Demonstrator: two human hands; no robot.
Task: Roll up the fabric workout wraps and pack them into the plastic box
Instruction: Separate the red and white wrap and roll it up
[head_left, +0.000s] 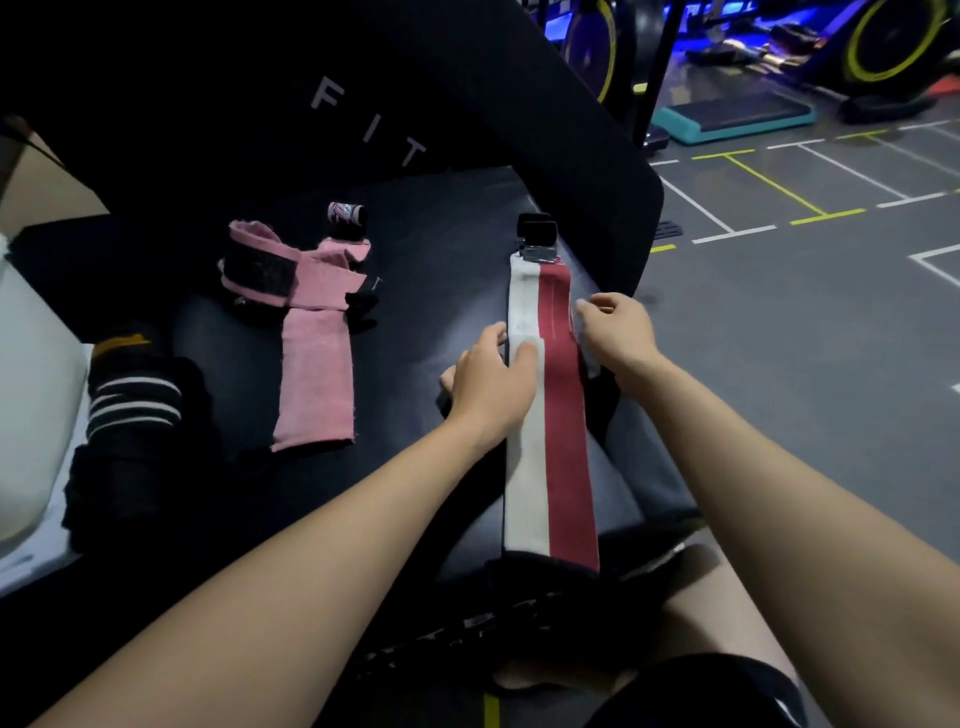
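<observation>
Two hands flatten red-white wrap (550, 415) at 1 o'clock: left (493, 379) presses open, right (618, 332) pinches edge. Risk: uneven tension skews roll.

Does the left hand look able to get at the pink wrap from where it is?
Probably yes. The left hand rests on the red and white wrap, and only bare black mat lies between it and the pink wrap.

the plastic box (31, 415) runs off the left edge, only a pale blurred corner showing. the left hand (491, 371) covers part of the red and white wrap (550, 415), whose near end drops out of sight over the dark bench (415, 249) edge.
</observation>
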